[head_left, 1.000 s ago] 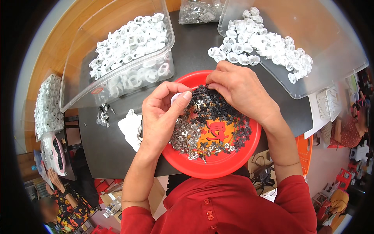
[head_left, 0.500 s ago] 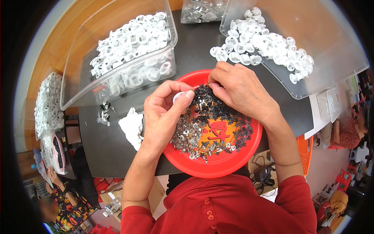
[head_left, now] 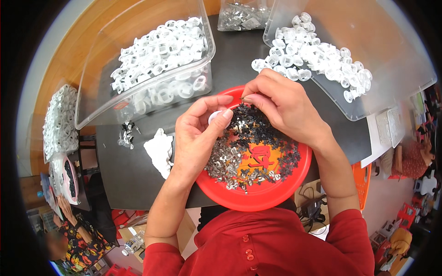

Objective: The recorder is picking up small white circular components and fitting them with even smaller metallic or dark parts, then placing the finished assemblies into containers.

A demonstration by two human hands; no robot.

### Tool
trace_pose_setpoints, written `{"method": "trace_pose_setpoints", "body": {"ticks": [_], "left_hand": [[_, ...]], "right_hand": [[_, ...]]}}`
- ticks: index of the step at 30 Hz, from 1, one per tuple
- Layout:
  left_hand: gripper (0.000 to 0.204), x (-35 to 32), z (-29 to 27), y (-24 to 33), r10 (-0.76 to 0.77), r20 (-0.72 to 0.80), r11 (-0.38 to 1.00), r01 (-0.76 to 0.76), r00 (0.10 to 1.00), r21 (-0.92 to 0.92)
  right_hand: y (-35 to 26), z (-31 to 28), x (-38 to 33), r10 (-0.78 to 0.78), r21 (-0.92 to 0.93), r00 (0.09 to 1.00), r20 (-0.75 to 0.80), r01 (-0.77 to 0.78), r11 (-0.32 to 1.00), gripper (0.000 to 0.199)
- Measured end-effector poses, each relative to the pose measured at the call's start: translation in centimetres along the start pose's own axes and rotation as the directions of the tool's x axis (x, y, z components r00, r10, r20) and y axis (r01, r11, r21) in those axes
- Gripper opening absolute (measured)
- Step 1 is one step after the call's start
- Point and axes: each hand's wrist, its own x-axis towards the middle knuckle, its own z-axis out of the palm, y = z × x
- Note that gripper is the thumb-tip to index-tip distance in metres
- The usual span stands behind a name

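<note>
Dark tabletop [head_left: 138,175] fills mid-frame, with a red plate [head_left: 258,200] of small black and silver metal bits sitting low centre. Little has shifted over the last second: both hands stay bunched over the plate's upper rim. Left hand [head_left: 198,138] curls closed around a small white ring [head_left: 215,117], thumb across it. Right hand [head_left: 281,108] pinches a tiny dark piece [head_left: 243,97] at its fingertips, now just beside that ring, so the fitting looks under way.

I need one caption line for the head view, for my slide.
Over a round red plastic plate of small dark and silvery parts, the left hand holds a small white plastic ring while the right hand pinches a tiny piece.
</note>
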Motion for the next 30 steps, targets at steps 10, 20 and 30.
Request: {"method": "trace_pose_setpoints", "body": {"ticks": [10, 20, 30], "left_hand": [[0.023, 0.0, -0.4, 0.0, -0.041, 0.099, 0.995, 0.049, 0.994, -0.084], [0.023, 0.0, -1.1, -0.4, -0.09, 0.203, 0.964, 0.137, 0.975, -0.229], [0.017, -0.4, -0.5, 0.1, 0.048, 0.209, 0.991, -0.021, 0.977, -0.129]], "right_hand": [[-0.7, 0.1, 0.4, -0.291, -0.087, 0.954, -0.07, 0.285, 0.955, 0.012], [-1.2, 0.0, 0.4, -0.38, -0.016, 0.922, -0.074, 0.38, 0.925, 0.017], [-1.2, -0.3, 0.4, -0.396, 0.05, 0.918, -0.036, 0.397, 0.916, 0.023]]}}
